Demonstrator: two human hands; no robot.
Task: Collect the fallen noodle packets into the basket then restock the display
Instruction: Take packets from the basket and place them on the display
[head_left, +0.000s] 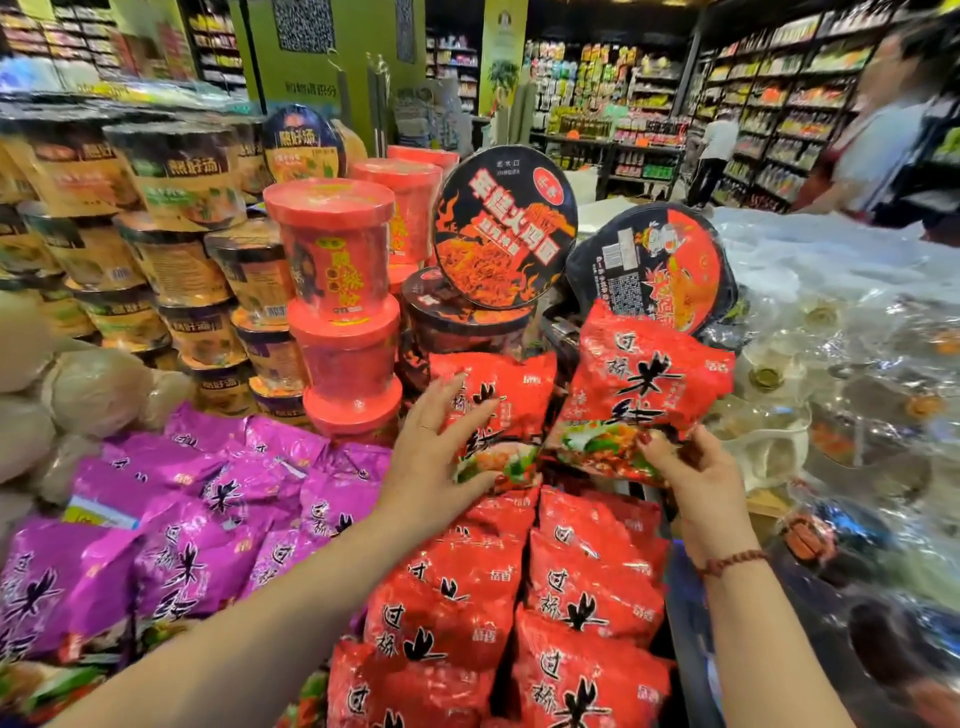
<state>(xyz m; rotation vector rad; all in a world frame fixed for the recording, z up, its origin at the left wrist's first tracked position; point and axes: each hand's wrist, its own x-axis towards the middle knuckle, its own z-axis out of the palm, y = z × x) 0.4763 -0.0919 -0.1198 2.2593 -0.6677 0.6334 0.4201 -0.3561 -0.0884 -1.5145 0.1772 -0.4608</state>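
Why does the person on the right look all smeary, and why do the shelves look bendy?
Head view: the wide lens bends the shelves near the edges; the person at far right is blurred, perhaps moving; the red packet in the right hand looks sharp.

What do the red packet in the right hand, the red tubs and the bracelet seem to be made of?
Red packet: thin glossy plastic film, most likely; it crinkles and catches the light.
Red tubs: shiny clear wrap over a cup, paper or plastic, I cannot tell.
Bracelet: small dark red beads, perhaps wood or stone; too small to say.
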